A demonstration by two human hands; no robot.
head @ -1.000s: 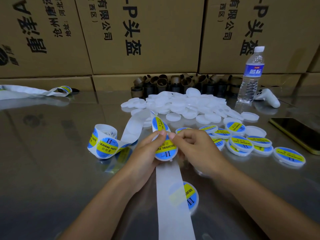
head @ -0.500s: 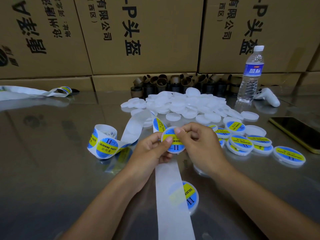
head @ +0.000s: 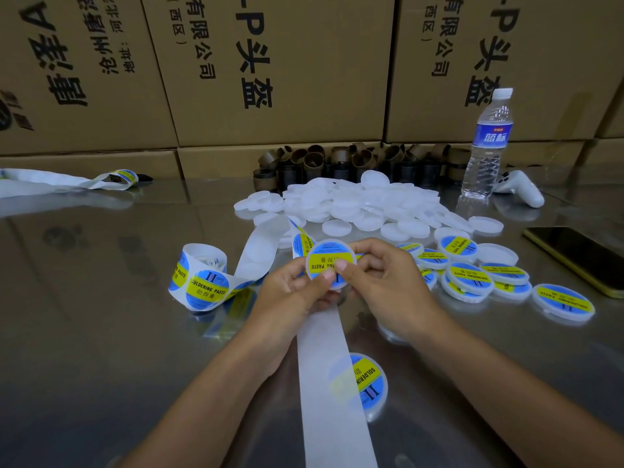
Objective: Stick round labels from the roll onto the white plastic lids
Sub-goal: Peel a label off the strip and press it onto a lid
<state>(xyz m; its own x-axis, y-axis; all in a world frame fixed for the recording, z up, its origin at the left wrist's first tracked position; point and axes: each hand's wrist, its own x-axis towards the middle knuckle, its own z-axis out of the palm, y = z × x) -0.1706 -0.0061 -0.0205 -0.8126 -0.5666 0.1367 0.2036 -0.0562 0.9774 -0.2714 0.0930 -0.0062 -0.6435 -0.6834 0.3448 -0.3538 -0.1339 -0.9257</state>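
While raised off the tabletop (head: 101, 332) and tilted toward the camera: one labelled lid (head: 329, 261), pinched at its lower edge between left hand (head: 293, 292) and right hand (head: 381, 285), thumbs on the blue-and-yellow face, fingers curled behind. Left of the hands: label roll (head: 202, 278). Beneath them: backing strip (head: 331, 366). Beyond: heap of plain white lids (head: 354, 204). To the right: finished lids (head: 469, 278).

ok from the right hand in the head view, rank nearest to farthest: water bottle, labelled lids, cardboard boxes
1. labelled lids, just right of the right hand
2. water bottle, back right
3. cardboard boxes, behind it
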